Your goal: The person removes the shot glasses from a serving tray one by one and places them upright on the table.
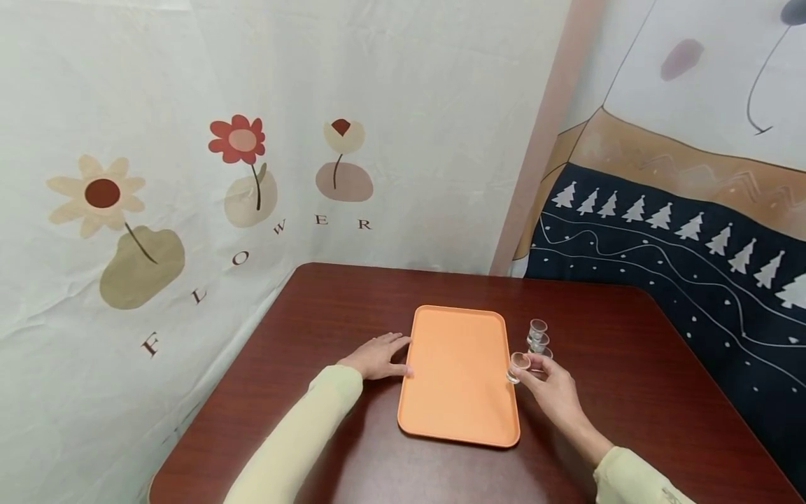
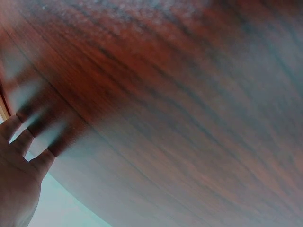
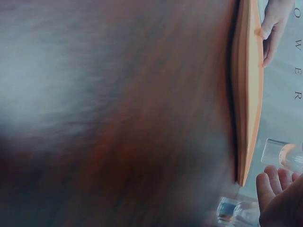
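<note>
My right hand [image 1: 559, 395] pinches a small clear shot glass [image 1: 519, 362] between thumb and fingers, at the right edge of an orange tray [image 1: 456, 378]. In the right wrist view, the held glass [image 3: 271, 151] shows just past the fingertips. Several similar shot glasses [image 1: 538, 328] stand in a row right behind that hand, the nearest partly hidden by its fingers. On the tray's other side, my left hand [image 1: 378, 355] rests its extended fingers and thumb against the left rim. Only part of this hand [image 2: 19, 175] appears in the left wrist view.
The tray lies lengthwise on a dark reddish-brown wooden table [image 1: 352, 301] with rounded corners. Behind the table hangs a pale cloth [image 1: 428, 140] printed with flowers and letters. A dark printed cloth [image 1: 661, 266] with white trees hangs along the right.
</note>
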Available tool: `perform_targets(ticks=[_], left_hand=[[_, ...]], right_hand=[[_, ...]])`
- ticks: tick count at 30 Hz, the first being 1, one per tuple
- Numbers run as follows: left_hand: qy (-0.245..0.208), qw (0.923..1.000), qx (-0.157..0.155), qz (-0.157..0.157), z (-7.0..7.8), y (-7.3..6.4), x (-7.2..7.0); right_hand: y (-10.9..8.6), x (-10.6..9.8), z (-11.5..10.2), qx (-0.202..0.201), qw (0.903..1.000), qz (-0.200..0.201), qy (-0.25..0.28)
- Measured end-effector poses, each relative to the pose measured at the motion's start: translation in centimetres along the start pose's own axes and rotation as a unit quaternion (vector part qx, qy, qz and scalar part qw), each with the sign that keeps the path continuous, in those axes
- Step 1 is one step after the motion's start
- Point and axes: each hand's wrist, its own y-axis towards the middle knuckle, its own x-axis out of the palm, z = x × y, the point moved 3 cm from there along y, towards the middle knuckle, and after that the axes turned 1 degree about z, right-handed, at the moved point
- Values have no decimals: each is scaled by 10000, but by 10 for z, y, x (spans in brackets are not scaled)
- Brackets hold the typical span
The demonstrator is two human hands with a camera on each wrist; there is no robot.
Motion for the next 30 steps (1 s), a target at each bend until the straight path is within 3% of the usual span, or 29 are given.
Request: perform_targets(ticks=[12, 30], left_hand=[[32, 10000, -35, -12, -1, 1, 1], [22, 10000, -10, -48, -1, 0, 0]], right_hand=[[-9, -17, 17, 106, 9995, 43, -302], [-2, -34, 30, 212, 9976, 124, -652]])
